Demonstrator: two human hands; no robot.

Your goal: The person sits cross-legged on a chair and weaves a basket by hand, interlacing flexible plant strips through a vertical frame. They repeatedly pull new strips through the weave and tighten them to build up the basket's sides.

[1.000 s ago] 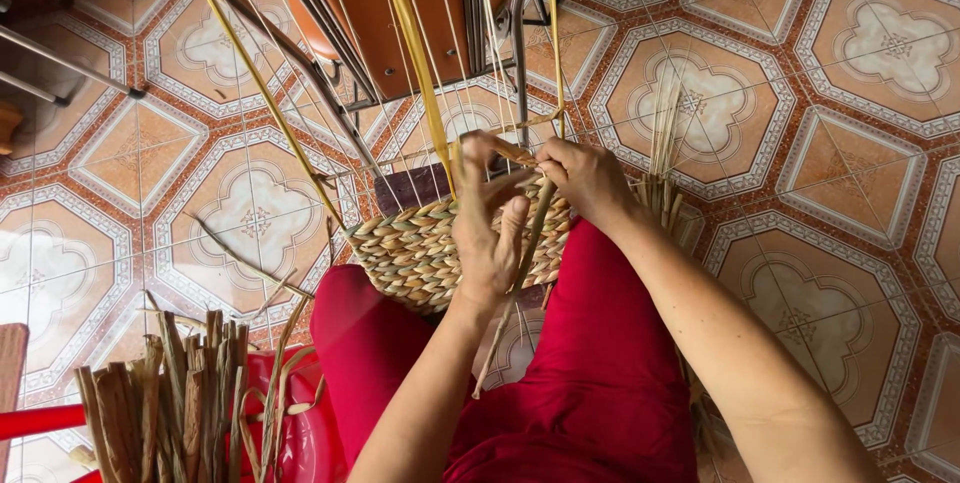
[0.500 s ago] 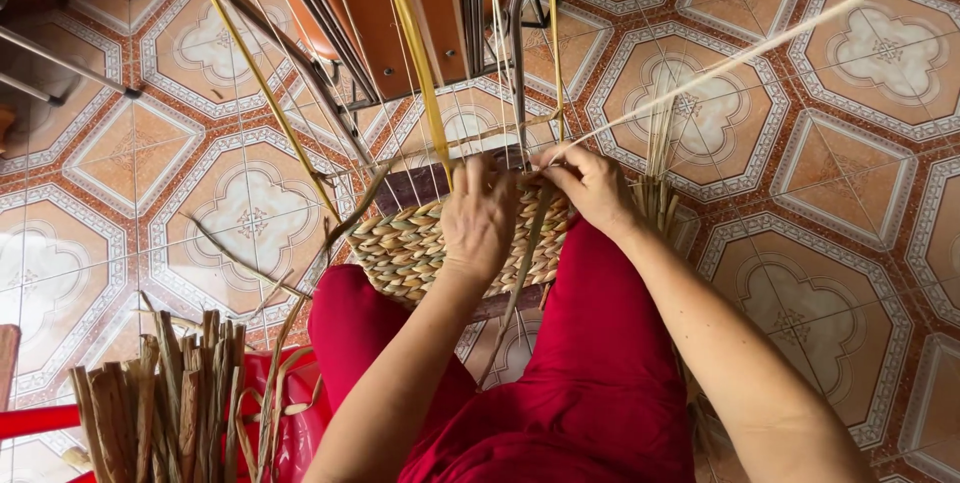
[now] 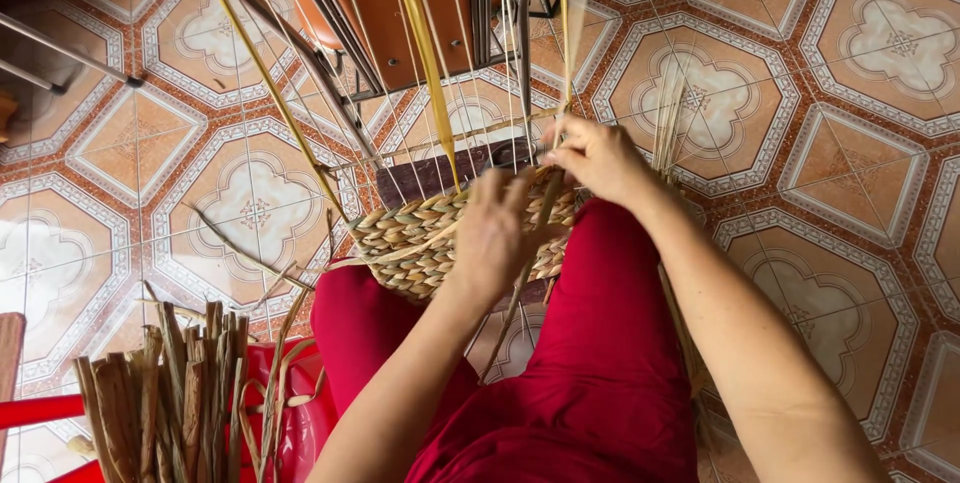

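Floor: patterned tiles in orange, cream and red lie all around; metal chair legs stand at the top.
Basket: a half-woven straw basket rests on the person's lap in red trousers, its thin upright stakes fanning away from the body.
Left hand: left hand lies flat across the woven wall, fingers curled over the rim — pressing it steady.
Right hand: right hand pinches a pale strand narrowly at the rim.
Spare stock: a bundle of dried reeds stands by a red plastic stool.
Risk: a hard pull could kink the strand or bend a stake — and the weave might loosen if the left hand lifts.
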